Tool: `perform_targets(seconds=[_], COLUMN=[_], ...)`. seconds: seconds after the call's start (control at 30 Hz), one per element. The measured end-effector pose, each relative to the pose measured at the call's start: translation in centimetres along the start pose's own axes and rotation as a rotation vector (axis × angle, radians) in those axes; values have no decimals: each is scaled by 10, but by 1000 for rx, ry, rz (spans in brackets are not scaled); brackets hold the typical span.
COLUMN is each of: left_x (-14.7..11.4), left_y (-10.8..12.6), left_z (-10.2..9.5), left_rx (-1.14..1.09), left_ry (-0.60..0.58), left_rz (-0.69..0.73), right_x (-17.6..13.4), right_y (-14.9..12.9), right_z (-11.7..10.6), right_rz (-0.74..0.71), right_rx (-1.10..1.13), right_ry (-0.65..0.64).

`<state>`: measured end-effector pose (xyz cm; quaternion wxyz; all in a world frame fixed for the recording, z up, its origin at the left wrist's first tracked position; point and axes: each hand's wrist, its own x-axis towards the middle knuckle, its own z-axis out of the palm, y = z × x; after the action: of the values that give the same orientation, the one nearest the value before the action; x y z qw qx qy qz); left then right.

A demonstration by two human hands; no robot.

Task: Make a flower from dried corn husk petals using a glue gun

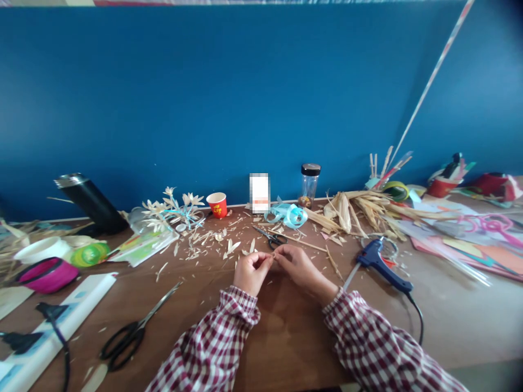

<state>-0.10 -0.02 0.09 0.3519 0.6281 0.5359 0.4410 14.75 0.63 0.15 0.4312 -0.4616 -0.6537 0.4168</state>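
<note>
My left hand point(251, 270) and my right hand point(300, 268) meet over the middle of the table, fingertips pinched together. Between them is something tiny that I cannot make out. Just behind my hands lie small black-handled scissors point(278, 238) and a curled light-blue ribbon point(292, 215). Pale husk scraps point(231, 247) are strewn beyond my left hand. To the right of my right hand lies a blue glue gun point(379, 264) with its cord. Larger black-handled scissors point(126, 340) rest left of my left sleeve.
A white power strip point(87, 296) with plugs lies at left, near a tilted black flask point(90, 201). Husk flowers point(174, 209), a red paper cup point(217, 206) and a lidded jar point(310, 182) stand at the back. Dried husks point(347, 212) and coloured paper point(469, 250) cover the right.
</note>
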Motion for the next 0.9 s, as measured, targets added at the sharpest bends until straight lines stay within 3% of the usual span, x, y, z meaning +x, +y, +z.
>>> perform_targets(seconds=[0.33,0.57,0.9], left_x=[1,3,-3], left_y=[1,-1,5], left_z=[-1,1,-1], left_rx=[-18,-183,69], left_ry=[25,-6,96], left_rz=[-94,-234,54], right_x=[-1,-2,-1], right_y=[0,1,2], right_z=[1,1,1], right_rz=[-5,-15,-63], right_rx=[7,-24,-124], right_ry=[-14,-17,7])
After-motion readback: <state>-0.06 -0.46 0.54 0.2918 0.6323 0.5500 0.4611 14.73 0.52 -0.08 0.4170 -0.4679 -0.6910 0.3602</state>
